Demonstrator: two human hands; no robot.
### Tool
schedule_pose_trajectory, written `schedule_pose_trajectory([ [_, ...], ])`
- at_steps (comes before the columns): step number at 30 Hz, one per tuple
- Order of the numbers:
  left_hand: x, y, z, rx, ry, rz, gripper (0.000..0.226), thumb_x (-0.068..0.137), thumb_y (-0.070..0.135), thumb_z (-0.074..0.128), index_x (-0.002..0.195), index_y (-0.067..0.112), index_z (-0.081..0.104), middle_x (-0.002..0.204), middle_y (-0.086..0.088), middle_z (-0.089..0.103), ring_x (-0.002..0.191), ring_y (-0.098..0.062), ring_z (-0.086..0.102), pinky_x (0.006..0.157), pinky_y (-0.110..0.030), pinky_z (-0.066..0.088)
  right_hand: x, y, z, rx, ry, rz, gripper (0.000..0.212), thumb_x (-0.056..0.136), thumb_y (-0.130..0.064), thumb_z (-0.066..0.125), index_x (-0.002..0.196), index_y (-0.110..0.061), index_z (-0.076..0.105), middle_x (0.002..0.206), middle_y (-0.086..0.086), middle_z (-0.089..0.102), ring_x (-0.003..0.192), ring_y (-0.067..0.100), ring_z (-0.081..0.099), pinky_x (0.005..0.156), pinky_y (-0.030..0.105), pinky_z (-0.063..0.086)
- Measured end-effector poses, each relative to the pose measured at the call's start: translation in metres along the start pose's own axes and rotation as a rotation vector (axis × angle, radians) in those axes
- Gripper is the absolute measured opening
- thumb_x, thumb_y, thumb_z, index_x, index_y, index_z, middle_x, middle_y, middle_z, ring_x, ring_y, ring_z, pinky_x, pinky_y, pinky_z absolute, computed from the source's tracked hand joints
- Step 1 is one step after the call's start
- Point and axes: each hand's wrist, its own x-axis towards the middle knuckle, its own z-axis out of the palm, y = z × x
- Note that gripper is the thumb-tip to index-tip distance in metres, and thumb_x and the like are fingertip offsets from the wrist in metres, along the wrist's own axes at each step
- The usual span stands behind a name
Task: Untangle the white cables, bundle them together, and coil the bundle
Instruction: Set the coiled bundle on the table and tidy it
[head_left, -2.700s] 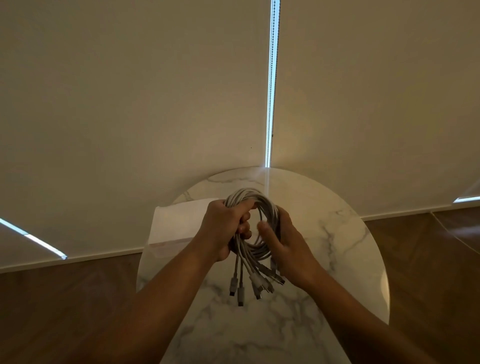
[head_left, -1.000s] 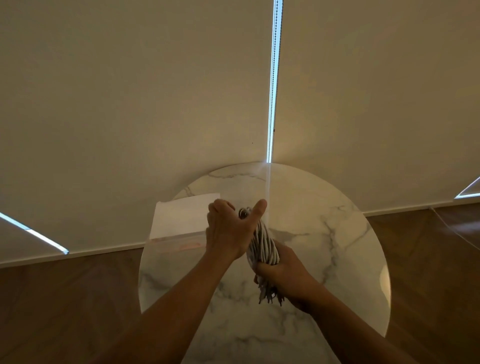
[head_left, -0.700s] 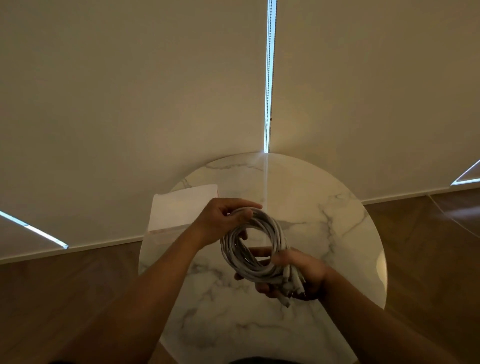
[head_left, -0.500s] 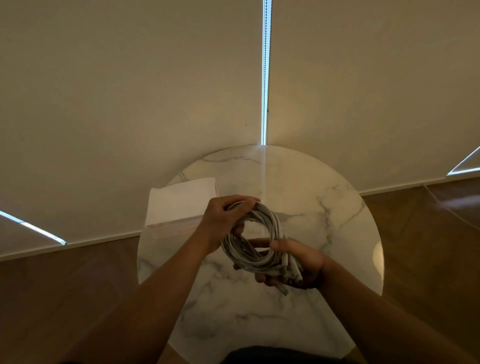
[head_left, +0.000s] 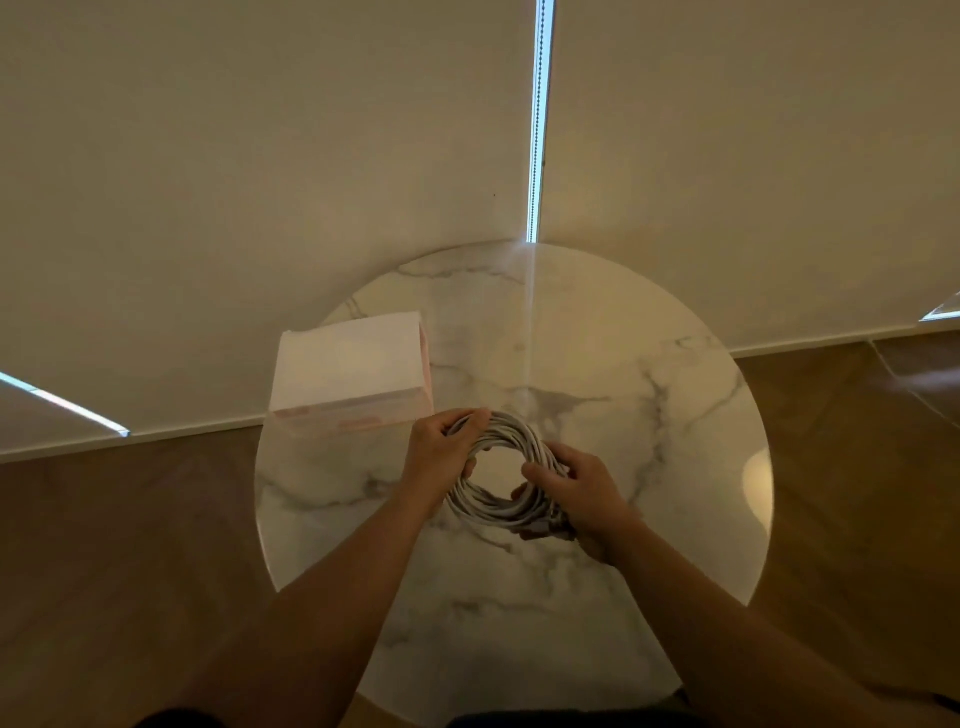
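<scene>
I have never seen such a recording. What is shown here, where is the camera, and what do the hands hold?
No machine: a person works with bare hands. The camera sits on the person's head, looking forward and down, so both arms enter from below. The left hand and right hand grip opposite sides of a coil of white cables. Beneath is a round marble table; a white box lies on its far left part. Whether the coil touches the table is unclear.
</scene>
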Motion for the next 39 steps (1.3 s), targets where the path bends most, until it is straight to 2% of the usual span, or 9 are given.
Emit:
schedule_pose_trajectory([
  [4, 0.0, -0.021, 0.011, 0.045, 0.047, -0.033, 0.018, 0.091, 0.03, 0.067, 0.09, 0.013, 0.075, 0.064, -0.012, 0.065, 0.049, -0.021, 0.055, 0.048, -0.03, 0.046, 0.014, 0.018, -0.019, 0.051, -0.054, 0.06, 0.019, 0.091, -0.009, 0.066, 0.109, -0.013, 0.068, 0.093, 0.026, 0.07, 0.074, 0.048, 0.069, 0.057, 0.053, 0.058],
  [10, -0.004, -0.084, 0.002, 0.224, 0.198, -0.262, 0.03, 0.082, 0.039, 0.069, 0.105, 0.019, 0.071, 0.099, -0.004, 0.073, 0.092, -0.02, 0.069, 0.089, -0.043, 0.055, 0.049, 0.048, -0.036, 0.023, -0.066, 0.223, 0.013, 0.089, -0.006, 0.067, 0.101, -0.009, 0.073, 0.095, 0.026, 0.071, 0.08, 0.045, 0.07, 0.067, 0.069, 0.053],
  [14, -0.025, -0.127, -0.006, 0.329, 0.214, -0.419, 0.013, 0.084, 0.031, 0.069, 0.088, 0.02, 0.074, 0.083, -0.004, 0.075, 0.078, -0.021, 0.069, 0.08, -0.042, 0.057, 0.06, 0.064, -0.042, 0.036, -0.039, 0.328, 0.015, 0.092, -0.009, 0.065, 0.105, -0.005, 0.068, 0.091, 0.028, 0.067, 0.072, 0.037, 0.068, 0.066, 0.061, 0.057],
  [21, -0.014, -0.121, 0.016, -0.209, 0.113, -0.601, 0.014, 0.096, 0.006, 0.056, 0.091, 0.004, 0.068, 0.079, -0.01, 0.071, 0.063, -0.017, 0.068, 0.053, -0.026, 0.057, 0.066, 0.076, -0.031, 0.051, 0.018, 0.321, 0.015, 0.094, -0.013, 0.062, 0.106, -0.005, 0.066, 0.089, 0.022, 0.069, 0.072, 0.036, 0.068, 0.058, 0.047, 0.059],
  [25, -0.007, -0.127, 0.01, -0.326, 0.094, -0.629, 0.014, 0.096, 0.004, 0.056, 0.097, 0.0, 0.068, 0.083, -0.012, 0.072, 0.07, -0.019, 0.069, 0.061, -0.029, 0.06, 0.074, 0.078, -0.023, -0.477, 0.106, 0.088, 0.022, 0.093, -0.022, 0.064, 0.111, -0.015, 0.054, 0.109, 0.011, 0.066, 0.097, 0.023, 0.063, 0.088, 0.041, 0.052],
  [28, -0.006, -0.134, 0.011, -0.398, 0.067, -0.659, 0.013, 0.096, 0.002, 0.053, 0.098, 0.001, 0.066, 0.085, -0.012, 0.071, 0.072, -0.02, 0.068, 0.069, -0.032, 0.059, 0.074, 0.076, -0.024, -0.908, 0.141, -0.063, 0.033, 0.093, -0.024, 0.063, 0.122, -0.01, 0.053, 0.103, 0.004, 0.06, 0.095, 0.021, 0.058, 0.082, 0.031, 0.041],
  [33, -0.006, -0.136, 0.014, -0.474, 0.079, -0.681, 0.01, 0.095, 0.003, 0.056, 0.1, 0.004, 0.065, 0.082, -0.009, 0.071, 0.06, -0.014, 0.069, 0.054, -0.025, 0.057, 0.069, 0.084, -0.017, -1.244, 0.233, -0.151, 0.032, 0.094, -0.023, 0.059, 0.119, -0.002, 0.058, 0.112, 0.019, 0.049, 0.095, 0.04, 0.057, 0.083, 0.042, 0.045],
  [36, -0.007, -0.138, 0.016, -0.51, 0.106, -0.684, 0.015, 0.095, 0.002, 0.055, 0.108, 0.001, 0.063, 0.093, -0.015, 0.069, 0.073, -0.021, 0.068, 0.053, -0.025, 0.057, 0.064, 0.091, -0.008, -1.326, 0.216, -0.129, 0.061, 0.097, -0.024, 0.052, 0.151, -0.006, 0.027, 0.131, 0.019, 0.045, 0.105, 0.041, 0.052, 0.089, 0.047, 0.044],
  [39, -0.009, -0.136, 0.017, -0.528, 0.123, -0.674, 0.012, 0.097, 0.002, 0.053, 0.105, 0.003, 0.062, 0.087, -0.012, 0.07, 0.065, -0.016, 0.069, 0.052, -0.024, 0.056, 0.057, 0.098, -0.009, -1.473, 0.155, -0.206, 0.091, 0.083, -0.032, 0.068, 0.154, -0.009, 0.015, 0.144, 0.013, 0.033, 0.105, 0.036, 0.045, 0.086, 0.045, 0.049],
])
